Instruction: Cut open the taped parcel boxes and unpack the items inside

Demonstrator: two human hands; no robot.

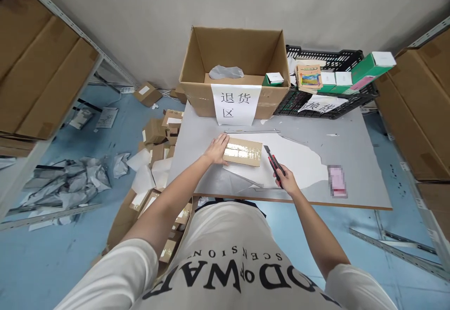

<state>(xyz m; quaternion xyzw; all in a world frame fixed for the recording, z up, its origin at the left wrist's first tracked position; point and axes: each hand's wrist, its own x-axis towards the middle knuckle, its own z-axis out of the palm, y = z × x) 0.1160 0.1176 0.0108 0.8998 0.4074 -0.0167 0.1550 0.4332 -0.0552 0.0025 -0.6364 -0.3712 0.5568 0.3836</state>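
Note:
A small brown cardboard box (pixel 242 152) with shiny clear tape along its top lies on a white sheet (pixel 302 160) on the grey table. My left hand (pixel 217 149) grips the left end of this box, fingers over the far corner and thumb on the near side. In my right hand (pixel 286 179) is a black and red utility knife (pixel 275 163), its tip pointing away and slightly left, just off the box's right end. The knife's tip and the box look apart.
Behind stand a large open carton (pixel 197 99) with a paper sign and a black crate (pixel 288 108) holding green-and-white boxes. A blurred pink item (pixel 337 181) lies on the table (pixel 362 169) at right. Several small cartons (pixel 153 131) crowd the floor at left. Shelves flank both sides.

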